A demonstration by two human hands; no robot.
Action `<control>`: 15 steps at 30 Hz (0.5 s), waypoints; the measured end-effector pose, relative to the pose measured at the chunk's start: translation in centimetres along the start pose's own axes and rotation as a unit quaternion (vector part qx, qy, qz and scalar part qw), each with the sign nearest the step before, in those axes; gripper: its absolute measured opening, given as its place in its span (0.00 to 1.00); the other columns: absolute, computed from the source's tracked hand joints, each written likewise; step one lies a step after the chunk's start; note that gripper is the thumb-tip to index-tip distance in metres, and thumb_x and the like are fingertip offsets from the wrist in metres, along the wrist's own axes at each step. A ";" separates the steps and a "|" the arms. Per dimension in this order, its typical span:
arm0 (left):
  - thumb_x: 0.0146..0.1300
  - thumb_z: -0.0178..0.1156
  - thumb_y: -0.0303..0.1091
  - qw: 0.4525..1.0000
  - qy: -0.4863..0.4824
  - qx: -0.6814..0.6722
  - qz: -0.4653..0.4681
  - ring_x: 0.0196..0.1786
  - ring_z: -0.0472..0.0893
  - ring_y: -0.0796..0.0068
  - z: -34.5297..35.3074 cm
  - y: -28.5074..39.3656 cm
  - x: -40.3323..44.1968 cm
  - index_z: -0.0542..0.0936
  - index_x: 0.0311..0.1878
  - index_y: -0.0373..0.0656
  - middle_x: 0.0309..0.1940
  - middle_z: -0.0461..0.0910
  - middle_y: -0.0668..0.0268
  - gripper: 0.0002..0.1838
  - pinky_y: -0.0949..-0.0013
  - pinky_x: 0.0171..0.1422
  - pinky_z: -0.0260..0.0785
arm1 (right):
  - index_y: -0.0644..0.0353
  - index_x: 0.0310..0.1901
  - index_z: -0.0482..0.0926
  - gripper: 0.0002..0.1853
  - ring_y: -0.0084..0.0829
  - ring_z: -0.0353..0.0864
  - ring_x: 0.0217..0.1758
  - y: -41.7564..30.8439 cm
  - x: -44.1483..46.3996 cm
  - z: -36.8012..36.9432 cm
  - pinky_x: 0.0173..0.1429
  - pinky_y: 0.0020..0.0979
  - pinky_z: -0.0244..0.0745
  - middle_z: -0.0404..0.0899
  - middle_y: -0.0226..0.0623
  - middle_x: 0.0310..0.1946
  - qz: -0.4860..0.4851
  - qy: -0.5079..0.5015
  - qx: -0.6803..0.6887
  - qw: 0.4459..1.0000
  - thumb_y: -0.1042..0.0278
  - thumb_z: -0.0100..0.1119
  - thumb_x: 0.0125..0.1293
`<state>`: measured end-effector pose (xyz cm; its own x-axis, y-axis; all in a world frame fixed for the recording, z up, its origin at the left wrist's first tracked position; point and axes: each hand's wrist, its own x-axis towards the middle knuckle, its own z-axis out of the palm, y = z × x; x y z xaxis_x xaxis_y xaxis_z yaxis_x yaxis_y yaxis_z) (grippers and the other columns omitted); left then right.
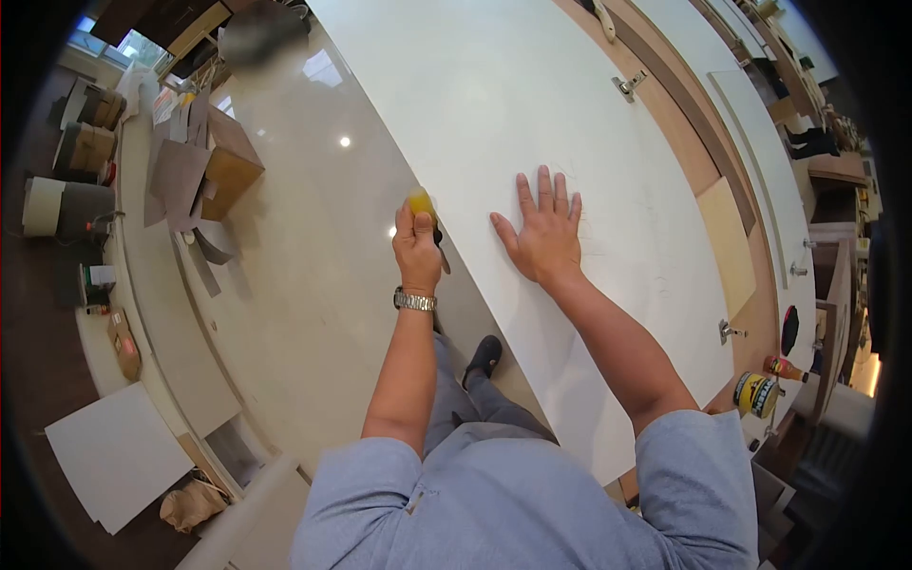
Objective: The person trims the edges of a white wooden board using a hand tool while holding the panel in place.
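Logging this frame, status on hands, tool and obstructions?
Left hand gripping yellow-handled tool near white panel edge. Right hand flat on panel. Metal hinge sits apart from both hands.

Bold lettering on label (pixel 752 391) of yellow-and-black can (pixel 761 397), too blurred to read surely. Nothing else legible.

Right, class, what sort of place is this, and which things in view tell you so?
Probably a cabinet-making workshop, or a room being fitted out: a large white panel with a metal hinge at its edge, bare wood, and a yellow-and-black tin.
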<state>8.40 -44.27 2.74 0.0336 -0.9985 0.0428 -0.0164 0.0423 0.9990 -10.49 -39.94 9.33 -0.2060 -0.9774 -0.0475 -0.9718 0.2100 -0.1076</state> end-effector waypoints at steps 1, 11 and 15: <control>0.81 0.50 0.35 1.000 0.007 -0.012 0.021 0.46 0.77 0.73 0.1 -0.6 0.1 0.76 0.63 0.37 0.44 0.78 0.65 0.17 0.68 0.55 0.72 | 0.52 0.81 0.56 0.42 0.53 0.37 0.86 0.0 -0.1 -0.1 0.84 0.60 0.31 0.44 0.49 0.83 0.003 -0.005 -0.001 1.000 0.32 0.40 0.75; 0.80 0.50 0.37 0.998 0.050 0.029 0.030 0.47 0.81 0.65 0.5 0.6 4.2 0.76 0.63 0.35 0.46 0.83 0.58 0.18 0.63 0.56 0.73 | 0.52 0.81 0.56 0.42 0.52 0.37 0.86 0.1 -0.1 -0.5 0.84 0.59 0.31 0.45 0.48 0.83 0.002 -0.003 0.007 1.000 0.31 0.40 0.75; 0.80 0.50 0.37 0.997 0.018 0.068 -0.017 0.50 0.82 0.60 0.6 0.8 -3.0 0.76 0.62 0.35 0.50 0.82 0.54 0.17 0.61 0.57 0.72 | 0.53 0.80 0.57 0.42 0.52 0.37 0.86 0.2 0.0 -0.3 0.84 0.59 0.32 0.46 0.48 0.82 0.003 0.000 0.007 1.000 0.32 0.41 0.75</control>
<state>7.73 -41.27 3.42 0.0716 -0.9974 0.0114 -0.1504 0.0005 0.9886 -10.71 -39.89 9.61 -0.2109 -0.9763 -0.0483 -0.9689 0.2153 -0.1219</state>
